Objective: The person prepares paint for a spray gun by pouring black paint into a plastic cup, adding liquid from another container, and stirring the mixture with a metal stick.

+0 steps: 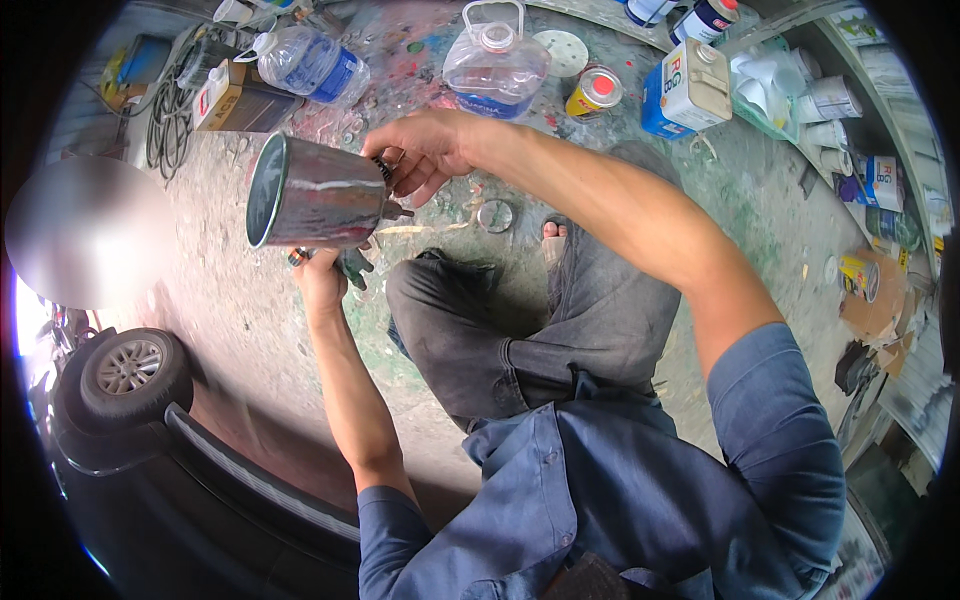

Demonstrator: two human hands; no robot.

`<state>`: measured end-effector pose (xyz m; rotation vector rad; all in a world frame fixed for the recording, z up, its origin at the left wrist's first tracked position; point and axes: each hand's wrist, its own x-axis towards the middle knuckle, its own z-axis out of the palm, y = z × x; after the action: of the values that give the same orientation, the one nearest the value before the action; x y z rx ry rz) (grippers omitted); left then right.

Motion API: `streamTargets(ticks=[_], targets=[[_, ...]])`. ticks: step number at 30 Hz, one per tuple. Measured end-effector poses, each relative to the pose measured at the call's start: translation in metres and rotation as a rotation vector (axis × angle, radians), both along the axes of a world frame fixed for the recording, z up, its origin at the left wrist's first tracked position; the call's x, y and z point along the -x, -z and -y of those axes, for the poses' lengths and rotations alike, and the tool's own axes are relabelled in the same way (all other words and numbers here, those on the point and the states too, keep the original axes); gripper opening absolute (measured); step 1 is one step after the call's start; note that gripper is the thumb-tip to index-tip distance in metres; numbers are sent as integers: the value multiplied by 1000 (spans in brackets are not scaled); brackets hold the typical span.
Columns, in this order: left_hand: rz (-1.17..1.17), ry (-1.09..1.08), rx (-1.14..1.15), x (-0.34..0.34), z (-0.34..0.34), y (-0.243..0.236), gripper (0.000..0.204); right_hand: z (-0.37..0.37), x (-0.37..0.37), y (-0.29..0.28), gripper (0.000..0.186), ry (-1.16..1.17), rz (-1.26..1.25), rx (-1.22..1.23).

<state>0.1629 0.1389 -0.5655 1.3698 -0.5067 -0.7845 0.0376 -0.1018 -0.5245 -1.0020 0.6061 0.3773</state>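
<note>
A paint-spattered spray gun with a metal cup (310, 192) lies tilted sideways in front of me, its open mouth toward the left. My left hand (322, 278) grips the gun's body and handle from underneath the cup, partly hidden by it. My right hand (425, 160) reaches over to the cup's base, its fingers curled on a small dark spring-like fitting (384, 172) there; exactly what they pinch is hard to make out. I am sitting or squatting low, one sandalled foot (555, 232) showing beyond my knee.
Plastic jugs (490, 70), a water bottle (318, 70), solvent cans (685, 90) and a small yellow tin (590, 95) stand on the stained floor. A coiled hose (170, 125) lies left. A shelf with cups (820, 100) lines the right. A dark car (110, 440) is at left.
</note>
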Motion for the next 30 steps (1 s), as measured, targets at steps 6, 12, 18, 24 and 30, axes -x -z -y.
streamTargets(ticks=[6,12,18,24,30], targets=[[-82,42,-5,-3,-3,-1,40,-1,1,-2,39,-35,82,38],[-90,14,3,1,2,-4,34,1,-2,1,35,-49,50,-11],[14,43,53,-23,-19,33,42,0,-2,3,32,-68,-26,-123],[114,-93,33,-19,-20,47,56,-3,-3,10,35,-66,-51,-133],[128,11,112,-10,-25,45,30,1,2,4,50,-102,-34,-48]])
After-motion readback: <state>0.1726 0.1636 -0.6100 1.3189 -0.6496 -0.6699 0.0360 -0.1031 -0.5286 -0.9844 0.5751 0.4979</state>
